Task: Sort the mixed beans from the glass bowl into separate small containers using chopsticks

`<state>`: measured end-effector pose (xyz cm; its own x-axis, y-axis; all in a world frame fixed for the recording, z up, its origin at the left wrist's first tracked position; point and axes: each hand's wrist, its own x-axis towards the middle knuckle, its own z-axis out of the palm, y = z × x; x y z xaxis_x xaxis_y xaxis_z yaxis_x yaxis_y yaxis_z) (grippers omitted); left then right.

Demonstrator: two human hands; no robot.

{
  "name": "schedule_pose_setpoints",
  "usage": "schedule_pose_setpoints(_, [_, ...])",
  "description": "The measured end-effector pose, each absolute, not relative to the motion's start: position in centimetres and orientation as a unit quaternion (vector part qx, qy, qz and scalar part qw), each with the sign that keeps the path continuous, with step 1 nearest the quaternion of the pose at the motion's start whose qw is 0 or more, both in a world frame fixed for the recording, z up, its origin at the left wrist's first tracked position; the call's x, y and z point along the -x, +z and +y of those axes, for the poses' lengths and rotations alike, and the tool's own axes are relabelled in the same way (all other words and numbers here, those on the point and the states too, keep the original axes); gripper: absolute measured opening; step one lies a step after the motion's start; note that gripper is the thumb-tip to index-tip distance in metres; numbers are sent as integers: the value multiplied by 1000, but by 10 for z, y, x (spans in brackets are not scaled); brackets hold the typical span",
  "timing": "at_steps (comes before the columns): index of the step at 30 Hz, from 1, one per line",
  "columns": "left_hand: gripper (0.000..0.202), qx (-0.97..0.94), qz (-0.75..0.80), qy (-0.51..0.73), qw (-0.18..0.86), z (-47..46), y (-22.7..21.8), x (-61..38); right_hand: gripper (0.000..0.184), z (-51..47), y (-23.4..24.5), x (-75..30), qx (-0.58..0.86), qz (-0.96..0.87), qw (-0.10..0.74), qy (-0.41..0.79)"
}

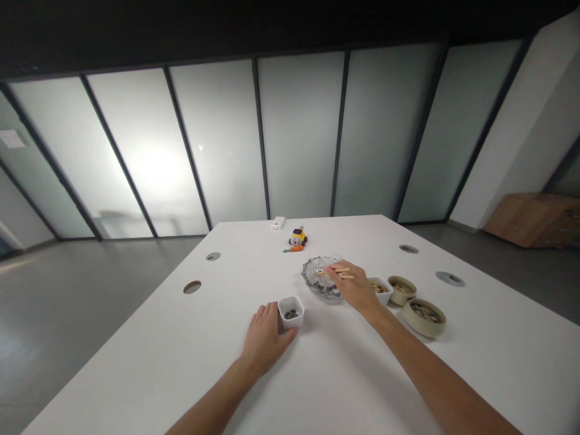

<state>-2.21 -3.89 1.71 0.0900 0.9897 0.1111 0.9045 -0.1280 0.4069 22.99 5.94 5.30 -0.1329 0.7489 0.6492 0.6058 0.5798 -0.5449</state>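
Note:
My left hand is wrapped round the left side of a small white square bowl, which stands on the table and has several small dark pieces in its bottom. In my right hand is a pair of light wooden chopsticks, their tips pointing left over a clear glass bowl. More dark pieces lie inside the glass bowl. Whether the chopstick tips grip anything is too small to tell.
Right of my right hand stand a white bowl with tan pieces and two beige round bowls. Behind the glass bowl are a yellow toy vehicle, a toy carrot and a white device. The white table has several round holes.

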Motion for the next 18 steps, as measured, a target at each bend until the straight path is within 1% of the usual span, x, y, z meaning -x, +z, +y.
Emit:
schedule_pose_setpoints(6, [27, -730, 648, 188, 110, -37, 13, 23, 41, 61, 61, -236, 472, -759, 449, 26])
schedule_pose_setpoints(11, [28, -729, 647, 192, 114, -37, 12, 23, 40, 58, 65, -235, 465, -778, 420, 48])
schedule_pose_setpoints(18, [26, -728, 649, 192, 110, -39, 14, 21, 38, 47, 69, -229, 421, -804, 414, 70])
